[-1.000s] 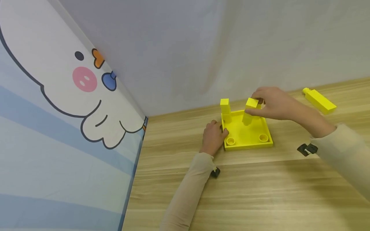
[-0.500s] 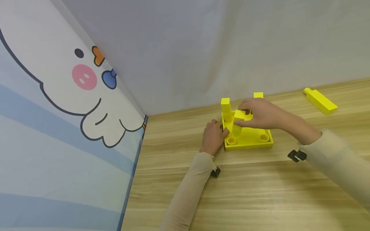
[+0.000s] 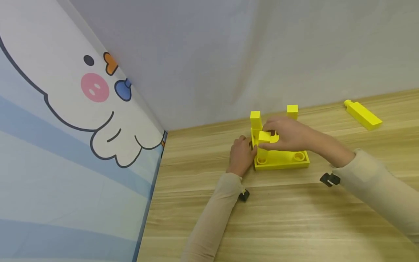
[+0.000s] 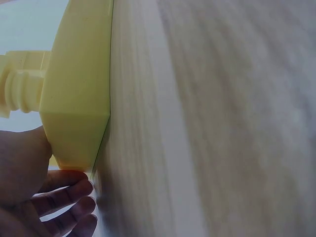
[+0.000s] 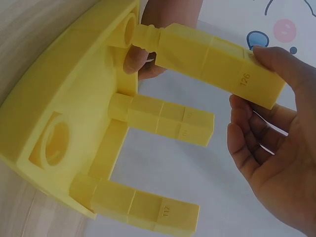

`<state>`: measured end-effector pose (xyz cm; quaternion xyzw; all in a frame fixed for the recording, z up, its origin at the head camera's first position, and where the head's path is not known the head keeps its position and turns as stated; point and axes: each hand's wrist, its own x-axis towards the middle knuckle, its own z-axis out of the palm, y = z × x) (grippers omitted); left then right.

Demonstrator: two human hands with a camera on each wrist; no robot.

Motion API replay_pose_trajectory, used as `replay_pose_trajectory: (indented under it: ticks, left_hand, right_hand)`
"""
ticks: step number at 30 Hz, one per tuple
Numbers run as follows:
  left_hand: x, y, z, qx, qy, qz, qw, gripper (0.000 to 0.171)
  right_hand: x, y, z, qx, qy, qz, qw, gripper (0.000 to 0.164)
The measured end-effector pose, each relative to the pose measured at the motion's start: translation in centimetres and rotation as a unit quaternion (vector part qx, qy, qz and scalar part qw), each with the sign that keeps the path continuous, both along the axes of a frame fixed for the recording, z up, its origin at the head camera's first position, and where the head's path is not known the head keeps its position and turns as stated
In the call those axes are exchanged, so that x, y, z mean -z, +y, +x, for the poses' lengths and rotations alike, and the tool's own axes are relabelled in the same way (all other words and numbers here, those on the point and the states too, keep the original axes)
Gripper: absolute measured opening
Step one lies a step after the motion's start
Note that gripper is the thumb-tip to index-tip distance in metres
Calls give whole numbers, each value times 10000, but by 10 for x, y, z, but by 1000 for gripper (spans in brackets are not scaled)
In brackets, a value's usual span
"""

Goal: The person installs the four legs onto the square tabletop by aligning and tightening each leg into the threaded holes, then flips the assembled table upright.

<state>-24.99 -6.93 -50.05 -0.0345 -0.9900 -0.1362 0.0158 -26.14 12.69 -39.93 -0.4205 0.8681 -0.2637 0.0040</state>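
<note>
A square yellow tabletop [image 3: 283, 165] lies upside down, its raised rim and corner sockets facing up. My left hand [image 3: 241, 155] grips its left edge, thumb over the rim and fingers along the outer side. My right hand [image 3: 289, 134] pinches a yellow table leg [image 5: 217, 61] near its square end, between thumb and fingers. Its threaded tip points down, right at the mouth of the front-left socket [image 5: 130, 30]. Two more legs stand upright in the tabletop: one at the back left [image 3: 255, 119], one at the back right [image 3: 292, 111]. The front-right socket [image 3: 299, 156] holds nothing.
Another yellow leg with a threaded end [image 3: 363, 115] lies on the wooden table [image 3: 278, 218] to the right, near the grey back wall [image 3: 203, 65]. A cartoon-printed panel [image 3: 65, 145] borders the table on the left.
My right hand has carried the leg from the tabletop's back right to above the front-left socket and lowered it. The back-right leg has come into view. My left hand stays put.
</note>
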Motion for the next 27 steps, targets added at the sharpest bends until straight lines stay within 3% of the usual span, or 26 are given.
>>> replay_pose_trajectory:
  ticks: [10, 27]
  left_hand:
    - [1, -1, 1, -42, -67, 49, 10000, 36]
    - [-1, -2, 4, -8, 9, 33, 10000, 37]
  right_hand:
    - [6, -7, 6, -116, -127, 196, 9997, 26]
    - [14, -10, 14, 259, -234, 150, 9993, 36]
